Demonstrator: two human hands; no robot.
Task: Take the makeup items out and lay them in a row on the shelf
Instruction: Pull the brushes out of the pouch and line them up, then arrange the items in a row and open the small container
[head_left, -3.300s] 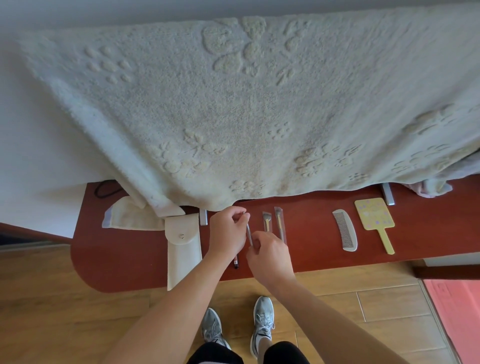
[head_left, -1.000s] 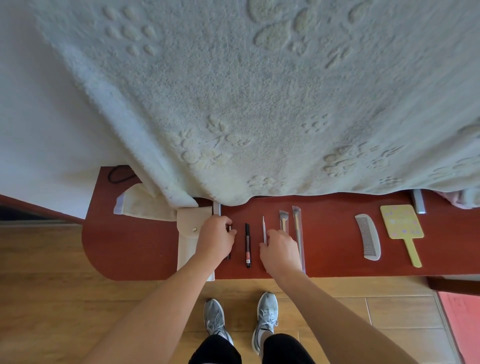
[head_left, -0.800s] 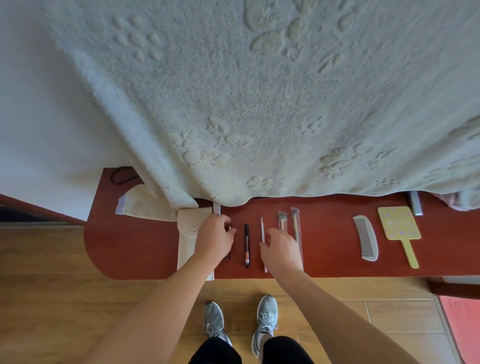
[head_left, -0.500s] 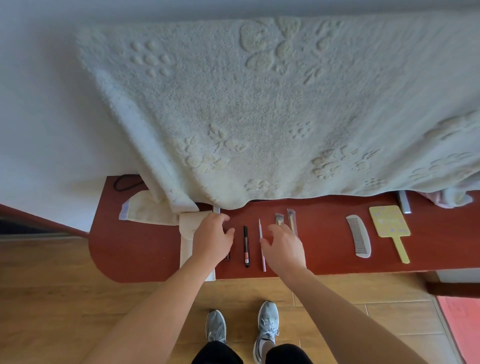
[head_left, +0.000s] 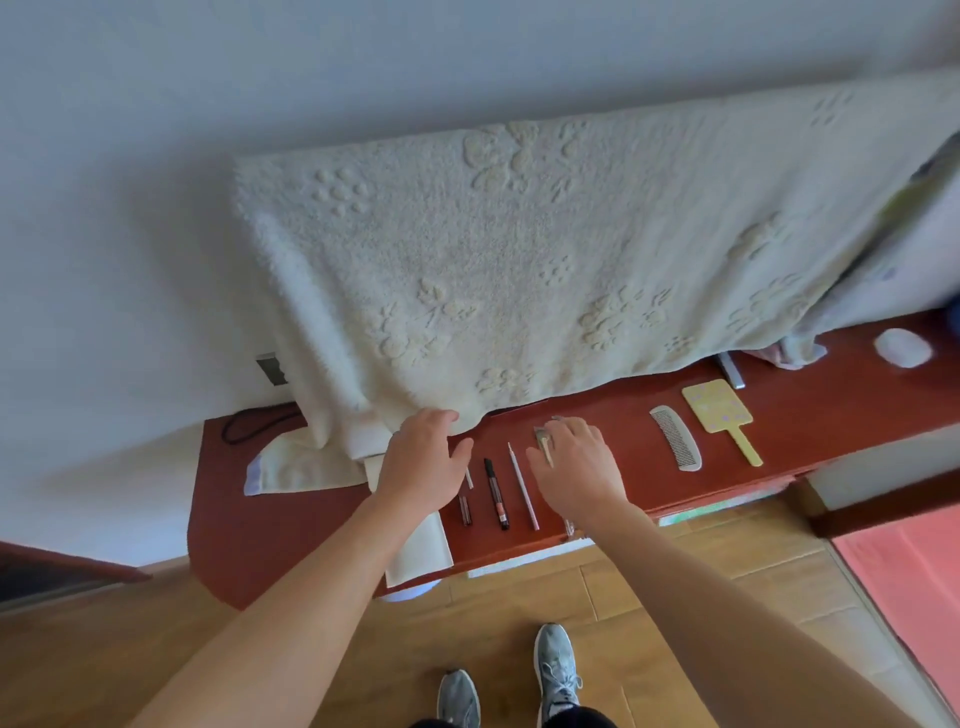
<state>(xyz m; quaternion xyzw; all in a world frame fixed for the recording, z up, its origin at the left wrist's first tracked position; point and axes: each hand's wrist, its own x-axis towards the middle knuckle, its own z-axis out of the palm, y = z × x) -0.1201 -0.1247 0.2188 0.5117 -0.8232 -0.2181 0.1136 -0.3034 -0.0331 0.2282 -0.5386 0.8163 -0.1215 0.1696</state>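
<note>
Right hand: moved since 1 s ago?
Yes. The right hand shifted right, off the thin pink stick. It now lies over the brush, fingers spread.

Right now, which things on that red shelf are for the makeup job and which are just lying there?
For the job: pouch, black pen, pink stick, small pencil, brush; maybe comb, hand mirror.
Just lying about: towel, folded cloth, black cord, white oval thing.

A home: draped towel (head_left: 519, 260), comb (head_left: 675, 439), hand mirror (head_left: 717, 405), wood floor (head_left: 675, 597).
</note>
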